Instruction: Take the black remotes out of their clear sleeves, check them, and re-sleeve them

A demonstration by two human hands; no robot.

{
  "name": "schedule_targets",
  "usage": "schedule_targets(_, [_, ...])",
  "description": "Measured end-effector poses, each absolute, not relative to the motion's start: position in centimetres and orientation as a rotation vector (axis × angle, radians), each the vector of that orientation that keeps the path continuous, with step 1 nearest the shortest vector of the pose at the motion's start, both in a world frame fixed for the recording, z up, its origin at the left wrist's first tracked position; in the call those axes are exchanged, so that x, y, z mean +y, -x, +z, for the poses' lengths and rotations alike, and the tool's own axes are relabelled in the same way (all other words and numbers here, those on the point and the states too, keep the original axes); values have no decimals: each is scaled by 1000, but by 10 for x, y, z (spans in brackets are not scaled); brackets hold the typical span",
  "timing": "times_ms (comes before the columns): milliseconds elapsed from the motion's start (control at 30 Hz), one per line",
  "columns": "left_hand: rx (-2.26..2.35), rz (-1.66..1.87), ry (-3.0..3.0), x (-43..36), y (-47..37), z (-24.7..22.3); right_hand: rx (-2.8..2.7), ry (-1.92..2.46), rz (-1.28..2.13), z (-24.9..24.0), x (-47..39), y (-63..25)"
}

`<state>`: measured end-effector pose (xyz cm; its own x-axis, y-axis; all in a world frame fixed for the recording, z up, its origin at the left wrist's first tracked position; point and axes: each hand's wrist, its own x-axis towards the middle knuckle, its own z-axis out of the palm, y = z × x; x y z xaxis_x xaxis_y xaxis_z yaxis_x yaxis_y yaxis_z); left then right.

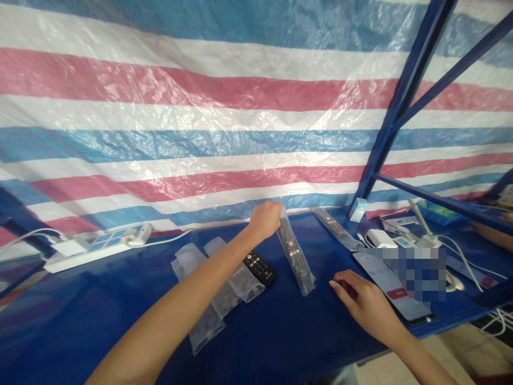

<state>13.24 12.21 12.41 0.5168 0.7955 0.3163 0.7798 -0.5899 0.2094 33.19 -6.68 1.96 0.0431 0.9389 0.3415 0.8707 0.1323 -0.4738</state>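
My left hand [266, 220] is closed on the far end of a black remote control [294, 248] in a clear plastic bag, which lies slanted on the blue table. Under and beside my left forearm are clear plastic bags [204, 299] and a bare black remote control [259, 267], partly hidden by the arm. My right hand [363, 299] rests near the table surface, fingers loosely bent and thumb apart, with nothing in it. Another bagged remote control [334, 224] lies farther back, to the right of the first.
A smartphone [390, 289] lies right of my right hand. A white power strip [100, 246] stands at the left back. Chargers [380, 239], cables and a small box [358, 209] sit at the right. Blue metal posts [395, 123] rise before a striped sheet. Another person's arm shows at far right.
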Motion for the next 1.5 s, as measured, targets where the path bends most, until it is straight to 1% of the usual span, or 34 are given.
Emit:
schedule_targets(133, [1341,730,-2807,103,-133,160,-1817,1757,157,17,-73,-331])
schedule_targets(300, [1211,912,-2746,83,-134,191,-1864,1834,135,13,-69,-318])
schedule_targets(600, [1064,991,-2803,58,-134,212,-1930,1879,210,23,-42,-291])
schedule_targets(700, [1057,1096,-2741,55,-117,227,-1919,1899,211,25,-42,-287])
schedule_targets(833, [1198,1328,-2469,77,-59,244,-1889,1990,216,28,-43,-288])
schedule_targets(933, [1300,1348,-2134,109,-9,221,-1891,2108,235,36,-39,-288])
schedule_targets(1100, [1399,978,-1854,140,31,129,-1967,2213,219,51,-22,-276])
schedule_targets(1200, [1457,893,-1873,142,32,91,-2019,2211,201,55,-9,-265])
schedule_targets(1367, [1534,832,-2022,146,29,73,-2070,2178,183,54,4,-246])
schedule_targets(1500, [1638,812,-2128,143,31,67,-2145,2021,217,52,10,-248])
